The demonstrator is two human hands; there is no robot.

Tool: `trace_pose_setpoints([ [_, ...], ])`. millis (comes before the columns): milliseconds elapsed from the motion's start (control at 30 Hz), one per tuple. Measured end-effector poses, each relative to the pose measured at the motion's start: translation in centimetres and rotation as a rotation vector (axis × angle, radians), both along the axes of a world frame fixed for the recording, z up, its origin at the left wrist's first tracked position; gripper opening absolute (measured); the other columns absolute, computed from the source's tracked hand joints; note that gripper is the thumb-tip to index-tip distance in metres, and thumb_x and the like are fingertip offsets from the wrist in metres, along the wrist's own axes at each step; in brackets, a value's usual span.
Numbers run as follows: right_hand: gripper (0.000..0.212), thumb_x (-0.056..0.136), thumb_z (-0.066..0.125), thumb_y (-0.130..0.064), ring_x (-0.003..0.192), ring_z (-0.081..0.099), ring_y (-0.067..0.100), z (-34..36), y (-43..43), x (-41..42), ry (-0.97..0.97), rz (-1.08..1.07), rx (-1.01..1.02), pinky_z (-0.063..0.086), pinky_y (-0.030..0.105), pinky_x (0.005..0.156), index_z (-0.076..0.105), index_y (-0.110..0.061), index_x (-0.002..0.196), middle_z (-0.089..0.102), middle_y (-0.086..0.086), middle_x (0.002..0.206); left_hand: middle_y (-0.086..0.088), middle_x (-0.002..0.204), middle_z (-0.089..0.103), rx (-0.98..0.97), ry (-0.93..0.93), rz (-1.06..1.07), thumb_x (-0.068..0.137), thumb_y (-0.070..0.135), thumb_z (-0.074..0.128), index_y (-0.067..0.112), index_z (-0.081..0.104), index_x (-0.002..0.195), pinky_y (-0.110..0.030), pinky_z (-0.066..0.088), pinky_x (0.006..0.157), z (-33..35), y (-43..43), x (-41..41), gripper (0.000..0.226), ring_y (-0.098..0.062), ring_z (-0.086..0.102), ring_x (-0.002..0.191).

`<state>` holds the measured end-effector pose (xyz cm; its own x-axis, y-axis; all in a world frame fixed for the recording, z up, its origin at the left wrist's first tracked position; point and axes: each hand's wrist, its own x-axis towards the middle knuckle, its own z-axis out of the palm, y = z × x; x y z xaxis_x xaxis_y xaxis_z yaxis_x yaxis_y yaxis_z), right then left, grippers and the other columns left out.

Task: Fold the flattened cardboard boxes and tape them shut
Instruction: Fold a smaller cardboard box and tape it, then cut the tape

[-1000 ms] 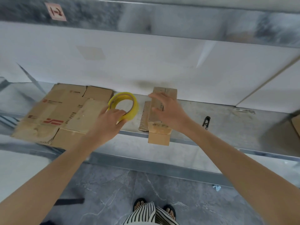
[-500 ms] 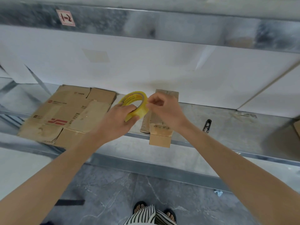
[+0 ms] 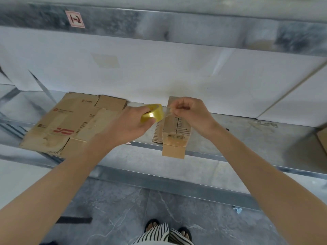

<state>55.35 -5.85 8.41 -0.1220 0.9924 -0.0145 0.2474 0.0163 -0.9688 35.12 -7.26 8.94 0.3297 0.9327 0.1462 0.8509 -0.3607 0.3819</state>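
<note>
Folded brown cardboard box (image 3: 177, 135) lies on the grey metal shelf (image 3: 247, 138), near end overhanging, just under the hands; left hand (image 3: 127, 126) grips the yellow tape roll (image 3: 153, 113) steady while right hand (image 3: 189, 112) pinches its clear loose end, probably to draw a strip for sealing

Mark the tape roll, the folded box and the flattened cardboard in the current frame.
tape roll (image 3: 153, 114): head view, yellow outer band.
folded box (image 3: 177, 131): head view, top face by the printed scale marks.
flattened cardboard (image 3: 62, 119): head view, panel above the red logo.
</note>
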Motion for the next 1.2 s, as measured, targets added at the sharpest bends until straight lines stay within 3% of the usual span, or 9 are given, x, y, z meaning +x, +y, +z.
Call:
trace_pose_setpoints([
  [67, 0.023, 0.083, 0.054, 0.012, 0.075, 0.061, 0.009, 0.0, -0.3, 0.1, 0.013, 0.001, -0.012, 0.052, 0.018, 0.077, 0.067, -0.006, 0.090, 0.065, 0.007, 0.086, 0.009, 0.065, 0.052, -0.006, -0.012, -0.018, 0.093, 0.031, 0.052, 0.015, 0.061, 0.096, -0.021, 0.030, 0.048, 0.0, 0.0, 0.4, 0.019, -0.007, 0.049, 0.057],
  [167, 0.012, 0.082, 0.067, -0.001, 0.076, 0.059, 0.014, 0.2, -0.7, -0.1, 0.033, -0.053, -0.030, 0.052, 0.028, 0.079, 0.067, -0.013, 0.079, 0.065, 0.005, 0.081, 0.012, 0.065, 0.052, -0.018, -0.026, -0.029, 0.091, 0.032, 0.053, 0.021, 0.063, 0.101, -0.024, 0.031, 0.050, 0.1, -0.1, 0.6, 0.018, -0.003, 0.048, 0.056],
  [333, 0.015, 0.081, 0.065, 0.003, 0.065, 0.056, 0.016, 0.5, -0.7, 0.8, 0.040, -0.117, 0.004, 0.050, 0.027, 0.070, 0.065, -0.011, 0.075, 0.063, 0.003, 0.067, -0.002, 0.073, 0.067, -0.156, -0.155, -0.041, 0.091, 0.029, 0.052, 0.016, 0.057, 0.080, -0.016, 0.035, 0.043, 0.1, -0.8, 0.0, 0.017, -0.013, 0.050, 0.052],
  [533, 0.015, 0.082, 0.066, 0.002, 0.063, 0.055, 0.017, -0.6, -2.1, 2.1, 0.074, -0.173, 0.002, 0.051, 0.029, 0.069, 0.065, -0.011, 0.074, 0.062, 0.007, 0.067, 0.002, 0.057, 0.050, -0.001, 0.134, 0.059, 0.085, 0.056, 0.051, 0.012, 0.053, 0.073, -0.023, 0.030, 0.048, 0.2, -1.1, -1.3, 0.045, -0.012, 0.048, 0.052],
  [667, 0.019, 0.081, 0.066, 0.004, 0.056, 0.054, 0.011, -2.4, -2.9, 3.5, 0.112, -0.311, -0.040, 0.051, 0.026, 0.065, 0.063, -0.012, 0.070, 0.062, -0.001, 0.061, 0.003, 0.048, 0.054, -0.160, -0.182, 0.052, 0.093, 0.034, 0.053, 0.006, 0.052, 0.061, -0.014, 0.033, 0.050, -0.9, -2.2, -1.8, 0.042, -0.004, 0.044, 0.044],
  [733, 0.019, 0.081, 0.066, 0.004, 0.053, 0.055, 0.008, -3.5, -3.6, 4.4, 0.096, -0.337, -0.062, 0.051, 0.024, 0.063, 0.063, -0.012, 0.070, 0.062, -0.001, 0.060, -0.001, 0.049, 0.054, -0.210, -0.237, 0.053, 0.092, 0.032, 0.054, 0.002, 0.051, 0.062, -0.024, 0.037, 0.054, -2.0, -2.0, -2.1, 0.043, -0.006, 0.045, 0.047],
  [833, 0.017, 0.082, 0.066, 0.003, 0.052, 0.055, 0.005, -4.9, -4.2, 5.0, 0.079, -0.348, -0.084, 0.051, 0.020, 0.062, 0.064, -0.010, 0.072, 0.062, 0.001, 0.063, -0.002, 0.054, 0.052, -0.200, -0.064, 0.090, 0.089, 0.042, 0.057, 0.004, 0.057, 0.067, -0.026, 0.034, 0.050, -3.3, -1.3, -2.5, 0.044, -0.014, 0.045, 0.051],
  [1000, 0.014, 0.082, 0.067, 0.002, 0.053, 0.056, 0.004, -6.3, -4.2, 6.0, 0.105, -0.416, -0.096, 0.052, 0.020, 0.061, 0.065, -0.009, 0.074, 0.062, 0.002, 0.064, 0.002, 0.052, 0.047, -0.197, -0.133, 0.146, 0.090, 0.041, 0.056, 0.003, 0.058, 0.067, -0.025, 0.031, 0.050, -4.0, -0.2, -2.6, 0.045, -0.011, 0.040, 0.049],
  [1200, 0.015, 0.083, 0.067, 0.000, 0.057, 0.058, 0.007, -7.5, -4.4, 6.8, 0.061, -0.442, -0.104, 0.052, 0.022, 0.064, 0.066, -0.013, 0.074, 0.064, 0.000, 0.066, 0.001, 0.056, 0.051, -0.012, 0.092, 0.096, 0.091, 0.045, 0.052, 0.013, 0.053, 0.069, -0.025, 0.028, 0.048, -4.7, 1.1, -2.5, 0.038, -0.013, 0.047, 0.054],
])
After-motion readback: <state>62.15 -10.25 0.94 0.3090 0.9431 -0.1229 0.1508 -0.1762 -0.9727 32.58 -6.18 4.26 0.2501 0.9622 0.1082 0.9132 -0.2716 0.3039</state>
